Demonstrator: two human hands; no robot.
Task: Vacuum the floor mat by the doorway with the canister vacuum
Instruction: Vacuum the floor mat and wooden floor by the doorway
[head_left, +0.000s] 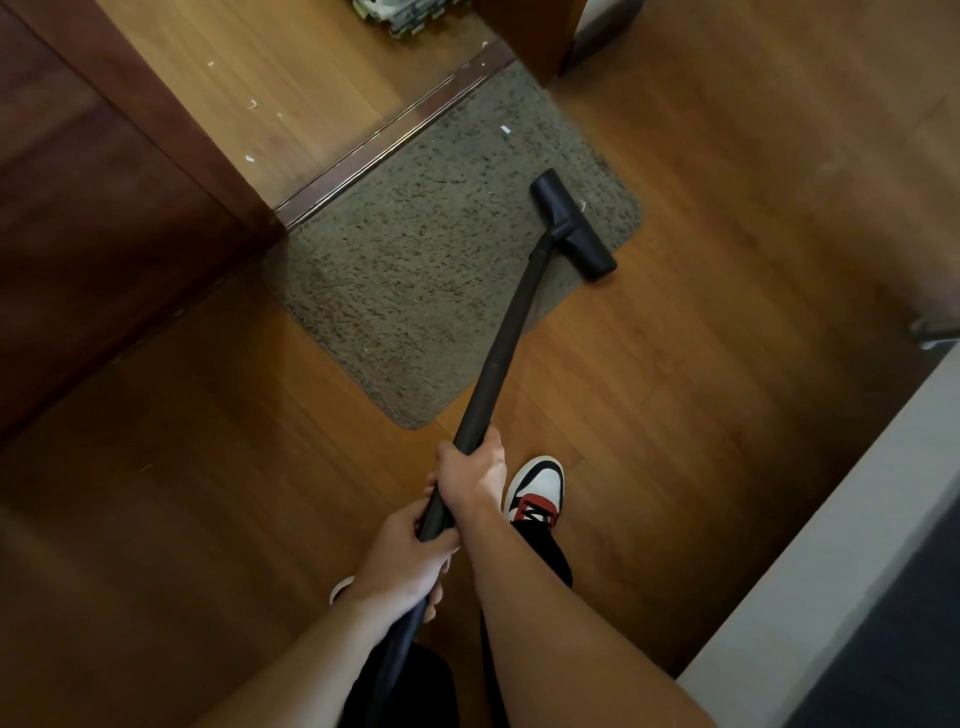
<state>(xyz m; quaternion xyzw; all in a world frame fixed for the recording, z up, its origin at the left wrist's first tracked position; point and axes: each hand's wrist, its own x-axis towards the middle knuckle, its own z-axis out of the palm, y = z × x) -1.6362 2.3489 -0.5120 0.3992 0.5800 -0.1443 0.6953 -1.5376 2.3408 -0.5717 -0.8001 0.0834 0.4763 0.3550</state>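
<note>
Floor mat (415, 270) looks soft and apt to bunch on the wood floor (727, 260), so with your right hand (475, 475) and left hand (410, 556) both gripping the stiff wand (506, 343), push lightly.

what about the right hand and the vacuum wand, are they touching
Touching. The head view shows the right hand with its fingers wrapped around the vacuum wand, ahead of the left hand.

With both bare arms extended forward and down, the right hand (471, 475) grips the long black vacuum tube (511, 332) in front; the left hand (408, 564) grips it just behind.
</note>
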